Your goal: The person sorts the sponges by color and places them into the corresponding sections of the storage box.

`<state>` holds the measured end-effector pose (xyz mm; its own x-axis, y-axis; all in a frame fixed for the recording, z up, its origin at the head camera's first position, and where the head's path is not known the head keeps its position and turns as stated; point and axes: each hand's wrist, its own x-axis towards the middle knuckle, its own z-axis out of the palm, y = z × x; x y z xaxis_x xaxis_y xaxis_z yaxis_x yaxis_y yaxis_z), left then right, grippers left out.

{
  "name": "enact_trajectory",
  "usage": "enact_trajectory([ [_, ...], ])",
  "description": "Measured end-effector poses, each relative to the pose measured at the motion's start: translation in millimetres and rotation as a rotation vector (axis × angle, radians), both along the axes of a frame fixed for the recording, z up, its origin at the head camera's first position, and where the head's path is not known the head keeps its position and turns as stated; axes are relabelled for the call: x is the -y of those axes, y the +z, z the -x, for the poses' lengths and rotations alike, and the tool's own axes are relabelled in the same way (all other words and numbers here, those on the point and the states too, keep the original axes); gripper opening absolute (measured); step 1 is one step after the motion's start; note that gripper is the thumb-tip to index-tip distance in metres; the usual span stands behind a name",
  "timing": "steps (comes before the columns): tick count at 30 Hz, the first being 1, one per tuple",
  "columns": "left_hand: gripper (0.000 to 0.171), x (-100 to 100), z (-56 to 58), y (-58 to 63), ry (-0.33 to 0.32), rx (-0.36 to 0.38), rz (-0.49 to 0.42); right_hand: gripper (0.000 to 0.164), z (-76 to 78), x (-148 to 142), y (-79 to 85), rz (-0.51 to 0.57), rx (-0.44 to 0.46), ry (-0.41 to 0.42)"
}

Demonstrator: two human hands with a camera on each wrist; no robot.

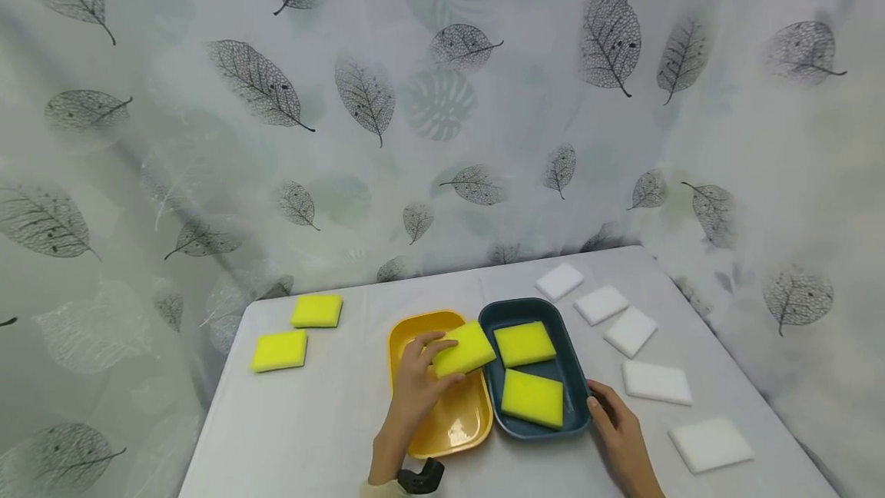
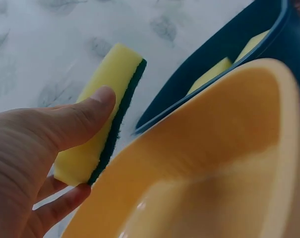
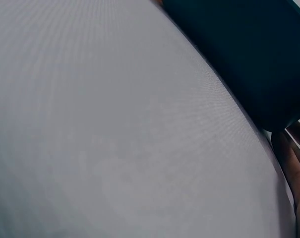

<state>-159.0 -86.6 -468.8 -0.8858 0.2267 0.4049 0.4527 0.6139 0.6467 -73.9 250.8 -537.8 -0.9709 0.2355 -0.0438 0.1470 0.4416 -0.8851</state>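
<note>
My left hand point(image 1: 415, 383) grips a yellow scouring sponge point(image 1: 465, 350) between thumb and fingers, over the orange-yellow tub point(image 1: 449, 448). In the left wrist view the sponge point(image 2: 102, 104) shows a dark green scouring side. Beside that tub stands a dark blue tub point(image 1: 574, 375), with two yellow sponges lying in it: one at the far end point(image 1: 524, 343), one nearer point(image 1: 532, 398). With its fingertips at the blue tub's outer right side, my right hand point(image 1: 620, 433) touches it. The right wrist view catches only some fingers point(image 3: 293, 161) by the tub's corner.
Two more yellow sponges, one farther back point(image 1: 316, 310) and one nearer point(image 1: 280, 350), lie at the table's left. Several white rectangular blocks point(image 1: 657, 383) form a loose row along the right edge. A leaf-patterned curtain point(image 1: 442, 137) hangs behind the white table point(image 1: 311, 429).
</note>
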Motion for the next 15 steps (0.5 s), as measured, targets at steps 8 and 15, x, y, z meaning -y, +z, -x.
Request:
enact_trajectory([
  [8, 0.052, -29, -4.5, 2.7, -0.081, 0.067, 0.077, 0.054, 0.1, -1, -0.6, -0.002, 0.014, -0.001],
  [15, 0.05, -45, -4.9, 2.4, -0.118, 0.062, 0.086, 0.05, 0.5, 0, -0.3, -0.003, -0.024, -0.005],
])
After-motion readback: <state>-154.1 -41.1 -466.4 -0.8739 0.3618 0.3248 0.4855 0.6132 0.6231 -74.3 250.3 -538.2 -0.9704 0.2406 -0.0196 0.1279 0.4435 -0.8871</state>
